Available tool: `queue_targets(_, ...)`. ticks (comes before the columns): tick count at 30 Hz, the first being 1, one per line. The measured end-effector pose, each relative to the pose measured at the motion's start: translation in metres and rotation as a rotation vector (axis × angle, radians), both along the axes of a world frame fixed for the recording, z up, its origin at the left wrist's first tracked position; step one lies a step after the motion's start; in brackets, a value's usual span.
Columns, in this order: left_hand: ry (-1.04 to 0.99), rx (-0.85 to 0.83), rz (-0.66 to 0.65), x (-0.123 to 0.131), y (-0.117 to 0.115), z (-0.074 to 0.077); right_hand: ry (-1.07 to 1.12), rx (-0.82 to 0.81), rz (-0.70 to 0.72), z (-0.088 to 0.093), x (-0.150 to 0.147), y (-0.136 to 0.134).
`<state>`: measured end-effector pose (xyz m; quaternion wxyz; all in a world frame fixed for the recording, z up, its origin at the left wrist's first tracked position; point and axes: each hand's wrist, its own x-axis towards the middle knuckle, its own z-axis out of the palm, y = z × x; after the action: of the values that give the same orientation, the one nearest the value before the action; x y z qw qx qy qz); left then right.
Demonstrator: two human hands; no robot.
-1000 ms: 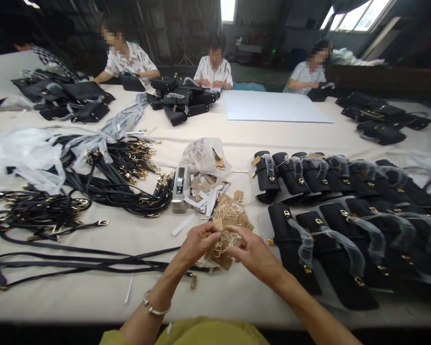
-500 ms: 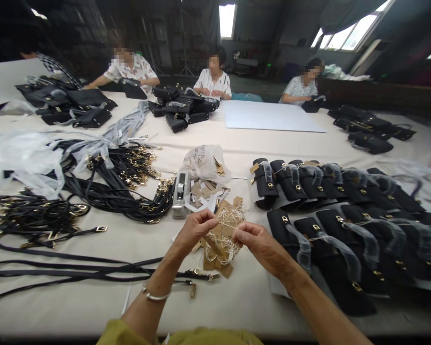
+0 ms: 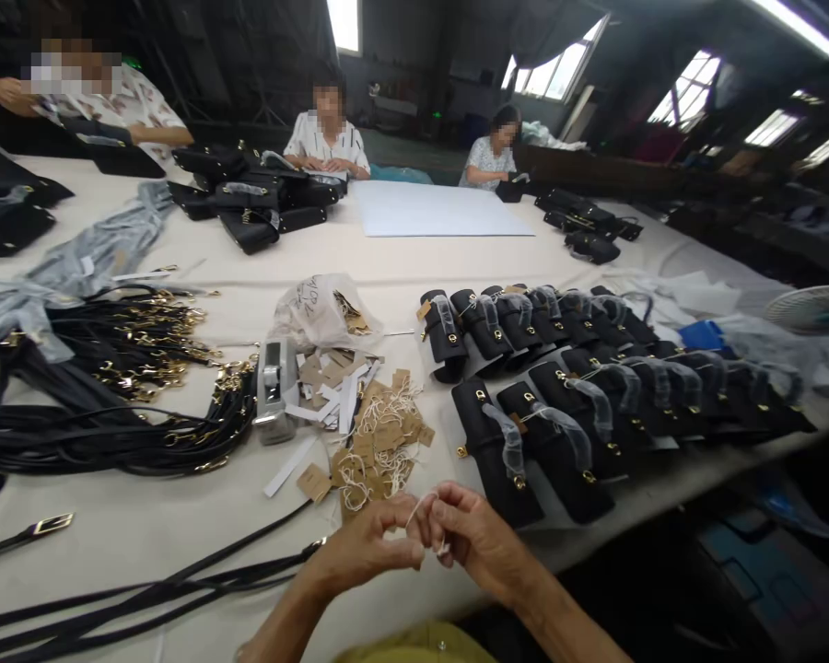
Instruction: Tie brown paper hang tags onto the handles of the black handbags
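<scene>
Close to my body, a thin white string (image 3: 420, 509) loops between my two hands. My right hand (image 3: 487, 543) pinches the string between thumb and fingers, and a small white end shows below the fingertips. Fingertip to fingertip with it, my left hand (image 3: 366, 550) is curled around the other side of the loop. Whether a tag hangs from this string is hidden by my fingers. Just beyond my hands lies a heap of brown paper tags (image 3: 389, 436) with tangled white strings.
Black handbags (image 3: 494, 451) with plastic-wrapped handles lie in rows at right. Black straps (image 3: 180, 433) with gold buckles pile up at left. Behind the tags are a metal box (image 3: 274, 391), paper strips (image 3: 328, 396) and a plastic bag (image 3: 318, 308). Co-workers (image 3: 328, 138) sit across the table.
My view has swung to the right. Both hands have come nearer my body, away from above the tag heap, and moved closer together with the string between them.
</scene>
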<state>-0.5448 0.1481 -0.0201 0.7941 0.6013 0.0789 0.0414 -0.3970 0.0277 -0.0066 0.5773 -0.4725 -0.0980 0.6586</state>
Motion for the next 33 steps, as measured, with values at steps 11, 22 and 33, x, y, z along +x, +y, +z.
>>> queue_targets(11,0.192,-0.037,-0.294,0.014,-0.018,-0.020,-0.658,-0.168,0.205,0.003,0.018,-0.040)
queue_targets(22,0.244,-0.214,0.043,0.057,-0.012,-0.011,-1.195,-0.169,0.043,0.036,0.081,-0.023)
queue_targets(33,0.222,-0.057,0.121,0.162,0.000,-0.027,-0.877,-0.212,0.069,0.005,0.157,0.002)
